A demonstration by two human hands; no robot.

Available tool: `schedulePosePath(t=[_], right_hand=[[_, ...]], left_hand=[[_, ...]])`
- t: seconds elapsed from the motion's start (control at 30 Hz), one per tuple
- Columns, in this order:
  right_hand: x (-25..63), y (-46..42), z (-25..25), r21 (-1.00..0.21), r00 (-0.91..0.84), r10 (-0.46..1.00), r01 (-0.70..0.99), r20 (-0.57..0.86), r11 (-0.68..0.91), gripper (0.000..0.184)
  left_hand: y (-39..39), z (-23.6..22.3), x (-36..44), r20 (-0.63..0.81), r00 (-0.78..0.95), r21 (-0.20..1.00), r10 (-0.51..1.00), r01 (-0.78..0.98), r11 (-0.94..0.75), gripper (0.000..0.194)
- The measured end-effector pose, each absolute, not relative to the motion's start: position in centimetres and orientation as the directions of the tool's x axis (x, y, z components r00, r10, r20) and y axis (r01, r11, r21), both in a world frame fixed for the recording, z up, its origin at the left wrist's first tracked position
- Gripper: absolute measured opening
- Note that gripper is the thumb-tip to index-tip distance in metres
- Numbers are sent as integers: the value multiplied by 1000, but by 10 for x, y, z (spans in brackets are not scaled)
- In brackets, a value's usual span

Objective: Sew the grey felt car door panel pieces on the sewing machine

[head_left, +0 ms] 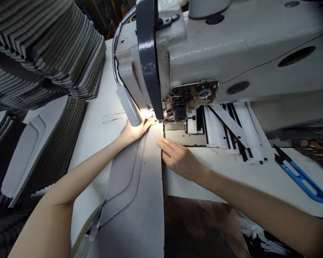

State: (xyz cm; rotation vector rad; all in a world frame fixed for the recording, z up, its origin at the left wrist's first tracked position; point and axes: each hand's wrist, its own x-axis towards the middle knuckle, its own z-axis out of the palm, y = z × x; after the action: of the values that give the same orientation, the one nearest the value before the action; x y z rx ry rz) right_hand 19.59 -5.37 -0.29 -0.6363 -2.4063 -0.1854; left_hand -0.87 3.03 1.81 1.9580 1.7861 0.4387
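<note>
View: head camera, looking forward and down on a sewing station.

Left hand: the left hand (137,132) lies open and unclenched on the top end of the panel, its fingers reaching toward the presser foot, partly behind the lamp.

Right hand: the right hand (179,159) is open, fingers extended and resting along the panel's right edge, grasping nothing.

Fabric: a long grey textured fabric panel (134,186) with a curved raised seam runs from the presser foot down toward the person, between the hands.

Machine: a light-grey industrial sewing machine head (231,61) stands over the panel's top end; a small metal presser foot (159,121) sits just at that end.

Lamp: a white cylindrical lamp (128,105) on a flexible metal gooseneck shines on the stitching point.

Right side: white strips with black bands (231,125) lie in a pile beneath the machine arm; blue-handled thread snips (301,178) lie on the white table (97,89).

Left side: tall stacks of grey and black panels (43,46) rise beside the table.
</note>
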Motion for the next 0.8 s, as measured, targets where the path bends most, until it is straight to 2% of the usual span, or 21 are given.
schedulePosePath(t=[0.1, 0.17, 0.3, 0.4, 0.57, 0.8], right_hand=[[196, -54, -3, -5, -676, 385, 491, 629, 871, 31], [196, -54, -2, -5, -678, 383, 488, 628, 873, 31], [196, -54, -2, -41, -686, 426, 501, 590, 864, 35], [195, -52, -2, -75, -686, 462, 514, 562, 854, 34], [196, -49, -3, -155, -663, 495, 504, 562, 850, 35], [193, -52, -5, -43, -656, 455, 543, 602, 839, 33]], left_hand=[[30, 18, -8, -86, 97, 491, 992, 870, -43, 28], [24, 21, -8, -68, 151, 433, 986, 895, -107, 29], [-4, 29, 0, 86, 427, 287, 900, 855, -432, 30], [-27, 30, 6, 166, 584, 242, 794, 757, -607, 33], [-40, 26, 7, 194, 563, 264, 804, 759, -595, 35], [-35, 22, 6, 209, 557, 260, 804, 761, -595, 34]])
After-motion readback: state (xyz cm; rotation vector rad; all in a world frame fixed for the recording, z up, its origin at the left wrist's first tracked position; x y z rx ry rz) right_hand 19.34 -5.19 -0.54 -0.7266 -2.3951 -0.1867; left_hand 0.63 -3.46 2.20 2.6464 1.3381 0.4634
